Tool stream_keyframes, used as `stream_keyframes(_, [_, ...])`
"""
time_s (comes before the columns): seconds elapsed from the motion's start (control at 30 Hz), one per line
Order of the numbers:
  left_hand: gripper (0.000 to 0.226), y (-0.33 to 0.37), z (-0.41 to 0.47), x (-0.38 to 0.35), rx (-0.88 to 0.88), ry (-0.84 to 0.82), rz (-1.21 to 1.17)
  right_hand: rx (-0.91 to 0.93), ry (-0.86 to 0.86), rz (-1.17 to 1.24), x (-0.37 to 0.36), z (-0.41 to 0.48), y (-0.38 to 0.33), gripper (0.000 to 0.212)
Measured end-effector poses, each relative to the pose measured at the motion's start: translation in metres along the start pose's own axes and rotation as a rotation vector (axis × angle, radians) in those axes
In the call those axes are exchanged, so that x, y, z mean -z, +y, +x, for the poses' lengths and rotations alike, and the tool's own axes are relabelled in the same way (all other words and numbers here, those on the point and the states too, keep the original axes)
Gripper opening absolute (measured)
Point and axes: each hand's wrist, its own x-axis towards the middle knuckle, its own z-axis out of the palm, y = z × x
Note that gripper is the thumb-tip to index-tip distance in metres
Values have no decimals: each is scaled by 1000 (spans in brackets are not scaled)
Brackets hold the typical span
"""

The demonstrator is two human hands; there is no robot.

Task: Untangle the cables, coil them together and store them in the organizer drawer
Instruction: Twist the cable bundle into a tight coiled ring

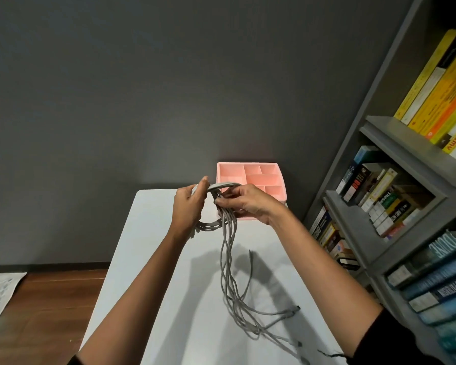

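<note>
- Left hand (pixel 188 204) is curled round the 9 o'clock side of a loop (pixel 221 185) formed from the grey cables (pixel 228 272) and held up above the white table (pixel 169 285).
- Right hand (pixel 248 204) pinches the same bundle at the loop's 3 o'clock side, where the strands cross and drop.
- Several strands are seen hanging from that pinch, loosely twisted together and trailing over the table toward 5 o'clock. The plug ends (pixel 295 309) lie near the 5 o'clock edge.
- Pink organizer (pixel 248 163) is set at the 12 o'clock end of the table, just behind both hands. Open-top compartments are visible, but the drawer front is hidden by the hands, so whether it is open cannot be told.
- Bookshelf (pixel 406 159) is seen at 3 o'clock, well apart from the work.
- Step judged: coiling is under way, with only a first loop made and most of the length left loose. Storing is not yet begun.
- Next move judged: more slack should be drawn up by the right hand and laid onto the loop. The twisted strands should be kept together so that no snag forms.
</note>
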Motion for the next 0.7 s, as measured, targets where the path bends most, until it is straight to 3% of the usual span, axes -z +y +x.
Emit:
stream_keyframes(0.27, [49, 2, 0, 8, 33, -81, -16, 57, -134, -55, 6, -5, 2, 10])
stream_keyframes(0.43, [46, 9, 2, 13, -99, -91, 46, 71, -236, -113, 9, -10, 0, 16])
stream_keyframes(0.57, [45, 10, 2, 12, -117, -75, 50, 65, -190, -113, 10, -10, -2, 15])
stream_keyframes(0.7, [46, 14, 3, 11, -97, -37, 44, 135, -12, -153, 3, -8, 1, 16])
